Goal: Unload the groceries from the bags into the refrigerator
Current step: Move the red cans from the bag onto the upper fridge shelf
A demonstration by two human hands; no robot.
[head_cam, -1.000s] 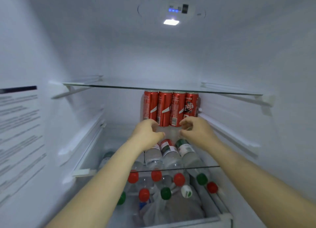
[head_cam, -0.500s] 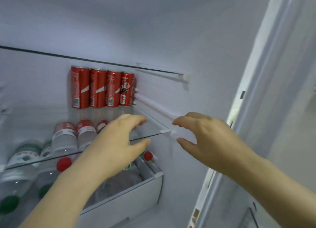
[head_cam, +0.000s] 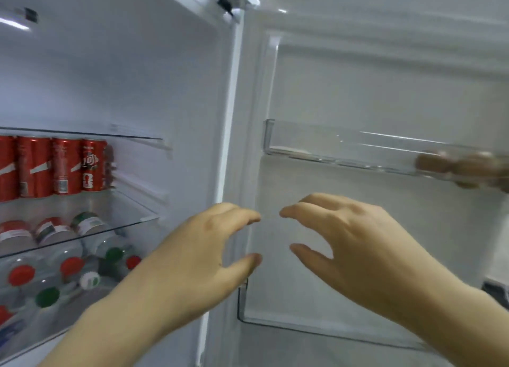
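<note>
Hovering side by side in front of the open refrigerator (head_cam: 176,71), the left grip (head_cam: 203,256) and the right grip (head_cam: 358,245) both hold nothing. On each, the fingers are loosely curved and stand apart from the thumb, and the two sets of fingertips face each other across a small gap.

Up and to the left of the left grip, a row of red cans (head_cam: 55,168) stands on a glass shelf (head_cam: 132,201) inside the compartment, long axes upright, tops just under the shelf above. Below the cans, left of and lower than the left grip, plastic bottles (head_cam: 68,256) lie on their sides in a drawer. Their long axes run front to back, and the red, green and white caps point out toward the grips.

Above the right grip, a clear door bin (head_cam: 344,149) hangs on the inner door and holds some brown rounded things (head_cam: 454,165) at its far right end, too blurred to name. Beneath both grips sits a lower door bin (head_cam: 303,325).
</note>
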